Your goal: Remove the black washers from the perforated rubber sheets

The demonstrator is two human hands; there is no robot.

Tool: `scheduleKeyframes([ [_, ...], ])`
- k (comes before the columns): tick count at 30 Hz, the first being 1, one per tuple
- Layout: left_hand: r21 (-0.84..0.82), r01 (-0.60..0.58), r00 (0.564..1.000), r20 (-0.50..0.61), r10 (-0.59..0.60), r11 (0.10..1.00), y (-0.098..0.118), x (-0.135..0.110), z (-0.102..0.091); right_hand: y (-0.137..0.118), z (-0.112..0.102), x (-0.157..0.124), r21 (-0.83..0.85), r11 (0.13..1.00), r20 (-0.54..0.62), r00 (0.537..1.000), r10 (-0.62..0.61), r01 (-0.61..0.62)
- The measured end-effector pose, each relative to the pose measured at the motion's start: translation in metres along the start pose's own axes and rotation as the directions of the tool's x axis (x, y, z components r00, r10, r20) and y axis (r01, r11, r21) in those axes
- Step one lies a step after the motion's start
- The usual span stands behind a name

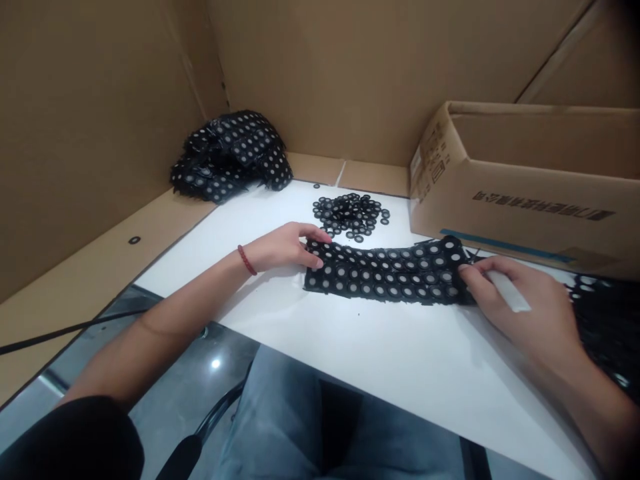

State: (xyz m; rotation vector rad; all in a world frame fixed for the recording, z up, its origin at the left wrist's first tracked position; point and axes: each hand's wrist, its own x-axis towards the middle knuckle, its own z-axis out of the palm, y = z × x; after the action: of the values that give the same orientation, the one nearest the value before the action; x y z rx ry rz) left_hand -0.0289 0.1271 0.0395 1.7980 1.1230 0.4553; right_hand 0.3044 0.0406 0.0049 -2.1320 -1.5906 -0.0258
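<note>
— What's over on the far left?

— A heap of black dotted sheets (231, 155), piled against the cardboard wall (100, 120). One loose ring (134, 240) lies alone on the cardboard ledge, well apart from everything else.

— And the left hand?

— The left hand (283, 247) (a red cord bracelet (247, 260) at the wrist) lies flat on the white table (350, 347), fingers and thumb pinching the left end of the black strip (385, 270).

— Where does that strip lie?

— Across the middle of the table, between the two hands — black, studded with rows of pale-centred rings. Just beyond it sits a small pile of loose black rings (350, 213), near but not touching.

— The right hand?

— The right hand (520, 307) grips a white stick-like tool (507, 292), its fingertips pressed onto the strip's right end. What the tool's tip does I cannot tell — the fingers hide it.

— Further right?

— An open cardboard box (525, 193) at the far right, and more black sheet material (607, 327) at the right edge.
</note>
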Motion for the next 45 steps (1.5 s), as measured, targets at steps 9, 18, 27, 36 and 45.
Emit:
scheduleKeyframes([
  [9,-0.289,0.159,0.973,-0.114,-0.199,0.944,0.001,-0.023,0.01,-0.007,-0.003,-0.002,0.06,0.998,-0.006,0.999,0.036,-0.035],
  [18,0.063,0.2,0.97,-0.155,-0.189,0.978,-0.001,-0.042,0.036,-0.004,-0.003,-0.004,0.071,0.997,-0.028,1.0,-0.009,0.011],
  [27,-0.176,0.016,0.988,-0.149,-0.043,0.984,0.001,-0.06,0.049,0.001,-0.001,-0.005,0.041,0.997,-0.031,0.998,-0.057,0.058],
  [36,-0.105,0.047,0.985,-0.159,-0.064,0.993,-0.011,-0.064,0.053,-0.024,-0.017,-0.021,-0.252,0.965,-0.105,0.993,0.053,-0.079],
  [45,-0.539,0.029,0.977,-0.163,-0.139,0.842,-0.008,-0.074,0.058,-0.109,-0.02,-0.097,0.821,0.569,0.099,0.993,-0.065,-0.045],
])
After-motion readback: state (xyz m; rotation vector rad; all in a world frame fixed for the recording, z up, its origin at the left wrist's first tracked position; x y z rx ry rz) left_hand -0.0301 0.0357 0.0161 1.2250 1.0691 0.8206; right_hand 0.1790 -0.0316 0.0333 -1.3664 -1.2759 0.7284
